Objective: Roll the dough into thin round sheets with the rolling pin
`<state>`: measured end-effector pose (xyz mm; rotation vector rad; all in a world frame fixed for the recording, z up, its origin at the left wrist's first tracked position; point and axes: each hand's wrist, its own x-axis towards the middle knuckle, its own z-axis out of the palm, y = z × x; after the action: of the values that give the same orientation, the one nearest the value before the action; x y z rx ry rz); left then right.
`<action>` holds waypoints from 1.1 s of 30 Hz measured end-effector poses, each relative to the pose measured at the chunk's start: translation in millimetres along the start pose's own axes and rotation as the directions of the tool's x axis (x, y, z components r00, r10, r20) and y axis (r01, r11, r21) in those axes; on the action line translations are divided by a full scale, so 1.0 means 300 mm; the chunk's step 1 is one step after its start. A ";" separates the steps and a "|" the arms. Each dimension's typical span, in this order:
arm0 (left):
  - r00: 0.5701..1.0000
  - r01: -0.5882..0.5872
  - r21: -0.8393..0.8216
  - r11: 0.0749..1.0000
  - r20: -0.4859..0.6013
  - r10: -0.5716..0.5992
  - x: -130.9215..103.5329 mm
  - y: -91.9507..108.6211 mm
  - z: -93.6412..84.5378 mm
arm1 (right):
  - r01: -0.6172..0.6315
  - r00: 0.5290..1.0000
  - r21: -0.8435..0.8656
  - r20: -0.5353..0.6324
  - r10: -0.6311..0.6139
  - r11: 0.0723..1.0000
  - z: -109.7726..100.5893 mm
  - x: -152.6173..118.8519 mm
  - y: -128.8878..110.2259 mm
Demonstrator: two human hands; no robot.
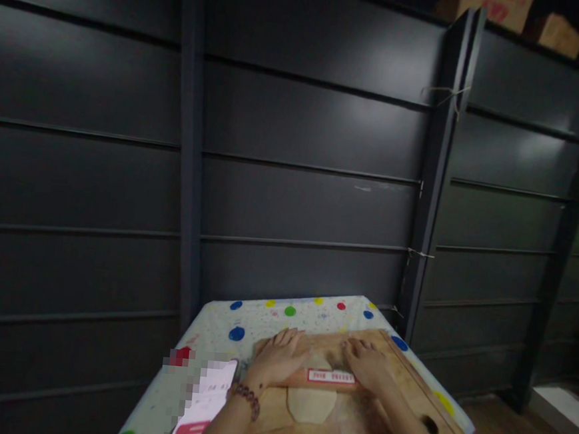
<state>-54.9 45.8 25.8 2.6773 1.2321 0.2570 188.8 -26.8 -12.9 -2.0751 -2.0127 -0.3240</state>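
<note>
A rolling pin (329,379) with a red-and-white label lies across a flat piece of pale dough (311,406) on a wooden board (373,431). On the pin's left part rests my left hand (281,357), fingers stretched forward, a beaded bracelet at the wrist. My right hand (365,363) lies over the pin's right part, its fingers also extended and pointing forward. Both palms hide the pin's ends. Some of the dough shows beyond the pin, between the hands.
The board sits on a table with a dotted cloth (261,322). A lit phone (207,404), partly pixelated, lies left of my left forearm. Behind the table stands a dark panelled wall (305,205), with cardboard boxes (557,34) at the upper right.
</note>
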 end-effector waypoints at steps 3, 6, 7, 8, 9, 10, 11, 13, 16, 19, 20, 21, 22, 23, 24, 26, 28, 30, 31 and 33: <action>0.999 -0.043 0.039 0.998 0.030 0.041 -0.015 0.010 0.011 | 0.057 0.998 -0.029 0.037 -0.056 0.998 0.005 -0.022 -0.007; 0.994 -0.110 0.051 0.993 0.014 0.110 -0.047 0.023 0.021 | 0.127 0.992 -0.103 0.026 -0.125 0.987 0.000 -0.066 -0.024; 0.992 -0.128 0.043 0.991 0.002 0.128 -0.061 0.026 0.022 | 0.145 0.989 -0.135 0.008 -0.145 0.980 -0.002 -0.086 -0.032; 0.990 -0.143 0.029 0.989 -0.011 0.144 -0.076 0.030 0.022 | 0.155 0.987 -0.164 -0.016 -0.159 0.974 -0.003 -0.108 -0.041; 0.987 -0.159 0.010 0.987 -0.022 0.159 -0.093 0.034 0.020 | 0.158 0.985 -0.185 -0.044 -0.168 0.970 -0.003 -0.132 -0.051; 0.984 -0.175 -0.016 0.985 -0.028 0.174 -0.110 0.037 0.017 | 0.155 0.982 -0.199 -0.073 -0.172 0.968 -0.002 -0.157 -0.062; 0.983 -0.185 -0.047 0.982 -0.027 0.184 -0.129 0.041 0.011 | 0.147 0.980 -0.204 -0.105 -0.171 0.968 0.000 -0.181 -0.073; 0.983 -0.184 -0.096 0.978 -0.015 0.183 -0.165 0.050 -0.001 | 0.113 0.976 -0.184 -0.165 -0.144 0.976 0.004 -0.222 -0.092; 0.986 -0.165 -0.101 0.981 -0.017 0.164 -0.205 0.059 -0.006 | 0.080 0.969 -0.117 -0.224 -0.104 0.990 0.003 -0.254 -0.111; 0.984 -0.155 -0.046 0.987 -0.091 0.150 -0.204 0.059 0.017 | 0.084 0.971 -0.072 -0.219 -0.098 0.994 -0.008 -0.239 -0.112; 0.980 -0.152 -0.017 0.988 -0.133 0.148 -0.194 0.058 0.028 | 0.087 0.975 -0.068 -0.199 -0.099 0.994 -0.013 -0.224 -0.109; 0.974 -0.141 0.016 0.990 -0.179 0.142 -0.179 0.056 0.040 | 0.087 0.980 -0.066 -0.174 -0.097 0.994 -0.019 -0.206 -0.104; 0.966 -0.126 0.050 0.991 -0.223 0.134 -0.162 0.053 0.050 | 0.086 0.985 -0.065 -0.146 -0.095 0.994 -0.023 -0.186 -0.098; 0.957 -0.109 0.080 0.991 -0.262 0.126 -0.142 0.050 0.059 | 0.087 0.988 -0.063 -0.119 -0.094 0.994 -0.027 -0.163 -0.090; 0.948 -0.092 0.102 0.991 -0.296 0.119 -0.122 0.047 0.065 | 0.091 0.991 -0.061 -0.090 -0.096 0.994 -0.030 -0.139 -0.083; 0.931 -0.080 0.121 0.989 -0.345 0.118 -0.081 0.037 0.069 | 0.096 0.995 -0.049 -0.032 -0.098 0.994 -0.031 -0.090 -0.066; 0.916 -0.090 0.124 0.988 -0.379 0.131 -0.040 0.025 0.064 | 0.075 0.997 -0.023 0.014 -0.075 0.997 -0.027 -0.041 -0.051; 0.911 -0.082 0.130 0.988 -0.392 0.128 0.004 0.013 0.050 | 0.030 0.999 0.005 0.025 -0.030 1.000 -0.020 0.005 -0.038; 0.909 -0.075 0.135 0.988 -0.398 0.123 0.027 0.007 0.042 | 0.004 1.000 0.015 0.018 -0.005 1.000 -0.016 0.027 -0.032; 0.905 -0.052 0.130 0.990 -0.413 0.102 0.076 -0.005 0.026 | -0.045 0.999 0.023 -0.004 0.045 0.999 -0.008 0.069 -0.020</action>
<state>-39.5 63.6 19.9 2.8701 1.2800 0.8376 183.5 -7.8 -4.0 -2.1012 -1.9550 -0.2958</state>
